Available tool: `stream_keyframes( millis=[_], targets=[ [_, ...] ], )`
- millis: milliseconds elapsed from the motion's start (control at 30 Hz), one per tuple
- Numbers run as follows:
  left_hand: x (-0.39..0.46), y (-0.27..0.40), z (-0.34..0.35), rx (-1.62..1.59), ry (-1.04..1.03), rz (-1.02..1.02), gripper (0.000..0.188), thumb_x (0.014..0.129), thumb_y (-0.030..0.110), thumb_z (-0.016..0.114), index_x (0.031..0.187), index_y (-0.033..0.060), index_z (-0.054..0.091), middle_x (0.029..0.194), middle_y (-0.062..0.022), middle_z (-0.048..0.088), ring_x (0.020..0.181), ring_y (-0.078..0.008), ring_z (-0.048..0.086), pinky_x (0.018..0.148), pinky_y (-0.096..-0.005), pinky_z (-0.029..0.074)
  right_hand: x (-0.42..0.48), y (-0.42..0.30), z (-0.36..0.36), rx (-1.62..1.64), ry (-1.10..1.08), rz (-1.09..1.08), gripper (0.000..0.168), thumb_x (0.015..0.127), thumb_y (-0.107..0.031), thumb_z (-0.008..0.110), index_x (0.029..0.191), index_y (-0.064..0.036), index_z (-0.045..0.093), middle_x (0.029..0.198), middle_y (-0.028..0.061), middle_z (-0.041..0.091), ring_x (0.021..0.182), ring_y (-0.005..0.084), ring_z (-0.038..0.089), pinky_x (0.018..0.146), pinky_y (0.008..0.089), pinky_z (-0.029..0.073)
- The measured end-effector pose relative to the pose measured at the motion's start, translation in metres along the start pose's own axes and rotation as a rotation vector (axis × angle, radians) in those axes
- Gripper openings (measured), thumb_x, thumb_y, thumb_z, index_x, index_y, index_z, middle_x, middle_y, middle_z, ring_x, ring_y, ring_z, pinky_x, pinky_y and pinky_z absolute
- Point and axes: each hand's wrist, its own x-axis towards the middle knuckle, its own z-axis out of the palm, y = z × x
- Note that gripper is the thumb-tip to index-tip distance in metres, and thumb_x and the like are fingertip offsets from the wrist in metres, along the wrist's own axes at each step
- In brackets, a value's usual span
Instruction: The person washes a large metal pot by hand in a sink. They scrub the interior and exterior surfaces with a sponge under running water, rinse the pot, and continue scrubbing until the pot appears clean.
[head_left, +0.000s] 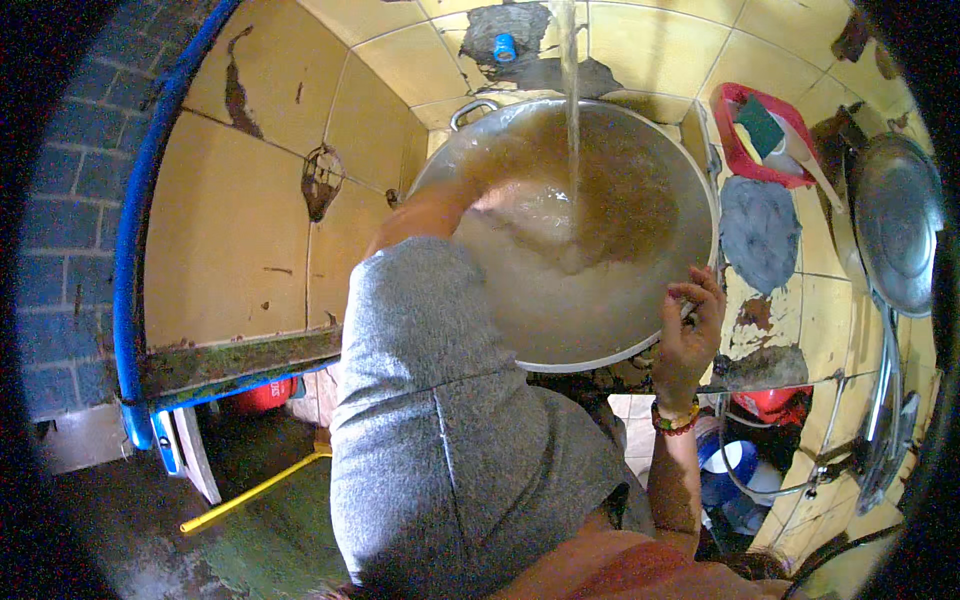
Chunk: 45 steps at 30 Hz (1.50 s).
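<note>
A large round metal pot (600, 330) lies tilted in a tiled basin, its wide mouth facing me. A stream of water (573, 112) falls from above into it, and cloudy, rippling water shows inside. My left hand (499, 196) reaches inside the pot near the water; it is blurred, and its fingers cannot be made out. At the lower right of the rim, my right hand (688, 326) has its fingers curled around the pot's side handle, which is mostly hidden. The opposite loop handle (472, 111) shows at the upper left.
On the right ledge, a red plastic tray (727, 142) holds a green scouring pad (759, 126) and a wooden-handled utensil (814, 169). A round metal pan (898, 225) stands farther right. A blue pipe (135, 247) runs along the left; a yellow pole (255, 489) lies low.
</note>
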Motion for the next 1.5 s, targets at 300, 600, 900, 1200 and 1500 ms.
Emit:
stream_keyframes(
  millis=[300, 600, 900, 1200, 1500],
  targets=[
    [0.052, -0.043, 0.029, 0.415, 0.187, -0.463, 0.074, 0.080, 0.015, 0.056, 0.145, 0.0194, 0.020, 0.154, -0.0060, 0.010, 0.142, -0.0179, 0.012, 0.114, -0.0473, 0.010, -0.001, -0.004, -0.004, 0.029, 0.010, 0.033, 0.011, 0.076, -0.007, 0.064, 0.086, -0.007, 0.061, 0.117, 0.0133, 0.056, 0.121, 0.0335, 0.044, 0.103, 0.0425, 0.032],
    [0.040, 0.067, 0.090, 0.240, 0.159, -0.308, 0.061, 0.084, 0.019, 0.051, 0.141, 0.0215, 0.029, 0.149, -0.0070, 0.025, 0.137, -0.0240, 0.027, 0.109, -0.0521, 0.021, 0.000, 0.003, -0.002, -0.022, 0.041, 0.016, 0.008, 0.081, -0.002, 0.059, 0.088, -0.004, 0.062, 0.117, 0.0134, 0.054, 0.120, 0.0293, 0.044, 0.102, 0.0390, 0.032],
    [0.024, 0.095, 0.080, -0.163, 0.089, -0.049, 0.051, 0.089, 0.018, 0.044, 0.138, 0.0233, 0.034, 0.146, -0.0082, 0.030, 0.137, -0.0281, 0.025, 0.105, -0.0631, 0.016, 0.001, 0.002, -0.002, -0.143, 0.022, -0.050, 0.025, 0.076, -0.013, 0.067, 0.099, -0.008, 0.060, 0.117, 0.0167, 0.052, 0.118, 0.0338, 0.043, 0.102, 0.0439, 0.032],
    [-0.007, -0.033, 0.020, 0.345, 0.074, -0.588, 0.047, 0.091, 0.015, 0.040, 0.137, 0.0215, 0.036, 0.147, -0.0112, 0.026, 0.138, -0.0367, 0.019, 0.106, -0.0644, 0.018, -0.031, -0.005, -0.021, 0.091, -0.047, 0.180, 0.042, 0.081, -0.012, 0.064, 0.117, 0.001, 0.047, 0.111, 0.0169, 0.049, 0.107, 0.0303, 0.047, 0.095, 0.0358, 0.036],
    [0.017, -0.025, 0.079, 0.255, 0.163, -0.483, 0.053, 0.087, 0.010, 0.042, 0.139, 0.0150, 0.034, 0.146, -0.0127, 0.027, 0.138, -0.0316, 0.021, 0.113, -0.0471, 0.016, 0.076, -0.116, -0.051, -0.594, 0.003, -0.637, 0.045, 0.087, -0.019, 0.061, 0.127, -0.004, 0.047, 0.130, 0.0225, 0.043, 0.118, 0.0393, 0.041, 0.101, 0.0454, 0.033]
  ],
)
